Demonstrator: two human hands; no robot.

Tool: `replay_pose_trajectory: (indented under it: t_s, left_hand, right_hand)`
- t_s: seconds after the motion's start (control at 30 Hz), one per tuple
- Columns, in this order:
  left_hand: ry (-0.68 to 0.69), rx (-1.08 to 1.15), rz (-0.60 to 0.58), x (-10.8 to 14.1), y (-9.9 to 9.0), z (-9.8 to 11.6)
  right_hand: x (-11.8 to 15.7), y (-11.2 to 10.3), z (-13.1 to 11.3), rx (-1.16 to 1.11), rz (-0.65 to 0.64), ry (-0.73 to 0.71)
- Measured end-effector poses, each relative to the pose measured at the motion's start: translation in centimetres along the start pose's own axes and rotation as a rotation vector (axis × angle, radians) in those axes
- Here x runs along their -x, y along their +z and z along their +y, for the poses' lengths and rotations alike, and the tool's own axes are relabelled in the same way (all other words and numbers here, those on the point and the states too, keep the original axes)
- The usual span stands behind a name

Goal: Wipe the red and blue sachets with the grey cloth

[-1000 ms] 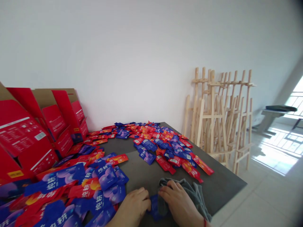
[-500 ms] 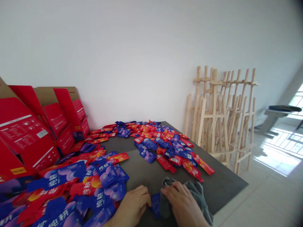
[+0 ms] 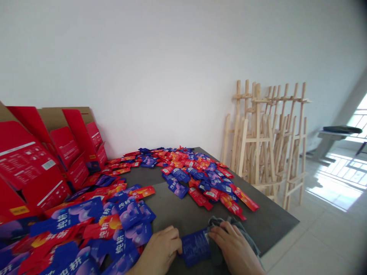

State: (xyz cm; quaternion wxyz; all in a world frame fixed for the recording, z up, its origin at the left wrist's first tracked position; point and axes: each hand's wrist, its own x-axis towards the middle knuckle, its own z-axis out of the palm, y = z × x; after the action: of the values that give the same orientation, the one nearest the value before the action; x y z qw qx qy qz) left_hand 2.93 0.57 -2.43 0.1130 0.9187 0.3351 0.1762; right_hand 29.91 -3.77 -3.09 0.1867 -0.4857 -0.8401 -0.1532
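A blue packet (image 3: 195, 247) lies on the dark table between my hands at the bottom centre. My left hand (image 3: 162, 250) is closed on its left end, thumb and fingers pressed together. My right hand (image 3: 229, 244) is closed over a grey-green cloth (image 3: 249, 237), which covers the packet's right end. To the left spreads a pile of blue and red packets (image 3: 129, 214), close beside my left hand. Beyond my hands lies another heap of red and blue packets (image 3: 200, 172).
Open red cardboard boxes (image 3: 37, 164) stand at the left against the white wall. The dark table (image 3: 169, 206) has its right edge near the cloth. Wooden easels (image 3: 258, 141) stand on the floor to the right, and a grey bench (image 3: 329, 141) is farther right.
My right hand and the cloth have slid to the right, and more of the blue packet shows between my hands. My left hand has stayed nearly in place.
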Motion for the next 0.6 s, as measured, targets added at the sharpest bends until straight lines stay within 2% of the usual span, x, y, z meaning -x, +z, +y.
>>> replay_pose_trajectory:
  t_s: [0.1,0.17,0.23,0.33,0.43,0.5,0.6]
  left_hand:
    - [-0.01,0.02,-0.007,0.0,-0.3,0.3]
    - [-0.021,0.034,-0.017,-0.1,-0.6,0.6]
    - [-0.032,0.043,-0.026,-0.2,-0.8,0.9]
    - [-0.039,0.046,-0.029,-0.2,-0.9,0.9]
    - [-0.042,0.027,-0.036,-0.1,-0.6,0.6]
    - [-0.034,0.007,-0.05,-0.1,-0.5,0.4]
    - [-0.023,-0.016,-0.06,0.0,-0.3,0.2]
  right_hand:
    - [-0.8,-0.9,0.2,-0.015,0.013,0.089]
    - [-1.9,-1.4,-0.7,-0.064,0.017,0.093]
    - [-3.2,-1.5,-2.2,-0.111,-0.019,0.037]
    - [-5.2,-0.6,-4.9,-0.126,-0.141,-0.105]
    - [-6.3,0.7,-6.7,-0.038,-0.181,-0.11]
    - [-6.3,1.2,-7.0,-0.016,-0.163,-0.114]
    - [-5.1,1.0,-6.1,-0.072,-0.123,-0.227]
